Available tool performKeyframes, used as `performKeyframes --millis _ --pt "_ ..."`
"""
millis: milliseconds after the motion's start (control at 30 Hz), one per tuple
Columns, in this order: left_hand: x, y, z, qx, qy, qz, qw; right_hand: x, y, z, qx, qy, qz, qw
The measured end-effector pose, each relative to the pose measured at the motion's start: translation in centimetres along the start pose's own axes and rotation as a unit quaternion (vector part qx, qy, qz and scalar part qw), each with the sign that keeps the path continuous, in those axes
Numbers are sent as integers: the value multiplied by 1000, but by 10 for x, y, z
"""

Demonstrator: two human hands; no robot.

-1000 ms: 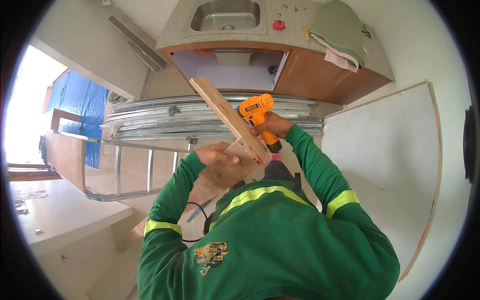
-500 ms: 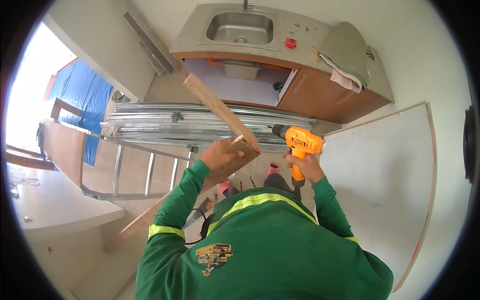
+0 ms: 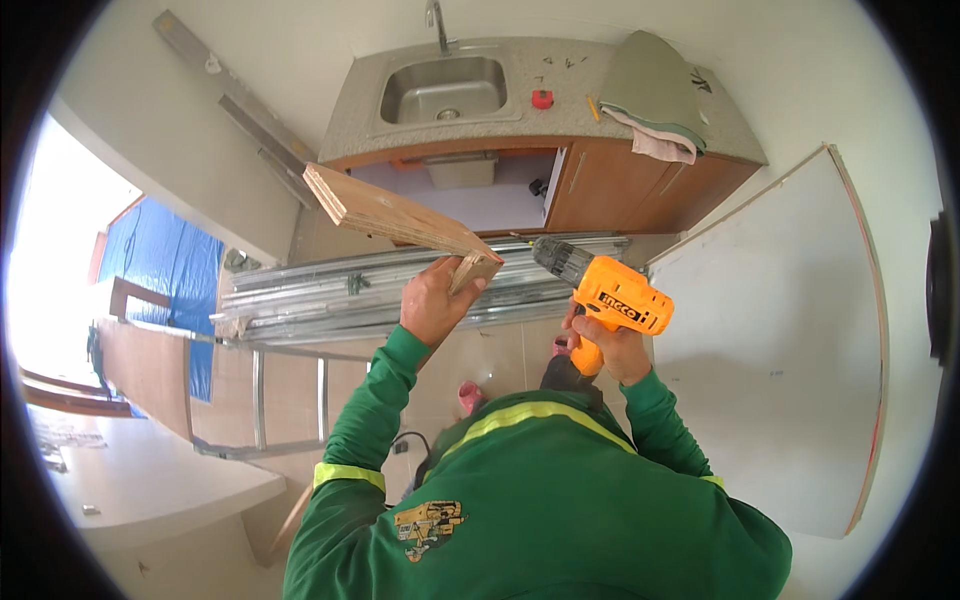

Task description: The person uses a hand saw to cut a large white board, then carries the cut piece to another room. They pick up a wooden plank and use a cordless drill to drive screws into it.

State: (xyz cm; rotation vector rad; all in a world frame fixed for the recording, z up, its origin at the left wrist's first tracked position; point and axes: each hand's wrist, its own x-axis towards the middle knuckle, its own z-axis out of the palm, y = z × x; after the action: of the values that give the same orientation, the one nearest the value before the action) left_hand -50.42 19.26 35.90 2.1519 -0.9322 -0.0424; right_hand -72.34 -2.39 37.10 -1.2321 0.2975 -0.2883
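Note:
My left hand (image 3: 432, 308) grips plywood strips that meet in a corner. One long plywood strip (image 3: 405, 210) reaches from that corner up and left toward the sink cabinet. The other strip (image 3: 476, 268) shows mostly its end beside my fingers; my hand and sleeve hide much of it. My right hand (image 3: 612, 345) is wrapped round the handle of an orange cordless drill (image 3: 628, 296). Its black chuck (image 3: 562, 259) points left, and a thin bit sits close to the joined corner; whether it touches I cannot tell.
Metal studs (image 3: 290, 298) lie across the floor ahead. A ladder (image 3: 258, 400) lies at left, near a white counter (image 3: 170, 500). Beyond the studs stands a sink cabinet (image 3: 620, 190) with a red tape measure (image 3: 542, 99) on top. A large white board (image 3: 770, 350) leans at right.
The drill has turned, and its tip has come up close to the corner of the plywood. My left hand has tilted the strips, showing more of the long one's face. The head view has shifted.

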Motion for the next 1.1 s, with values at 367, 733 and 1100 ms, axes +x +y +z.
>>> performKeyframes --millis 367,733,1100 --pt "108 84 21 -50 -26 31 998 32 -19 -62 12 78 -84 993" --pt "165 1 143 -190 -154 -97 965 157 34 -129 -43 124 -21 991" --pt "99 -36 207 -704 -157 -356 594 136 77 -160 -21 143 75 987"
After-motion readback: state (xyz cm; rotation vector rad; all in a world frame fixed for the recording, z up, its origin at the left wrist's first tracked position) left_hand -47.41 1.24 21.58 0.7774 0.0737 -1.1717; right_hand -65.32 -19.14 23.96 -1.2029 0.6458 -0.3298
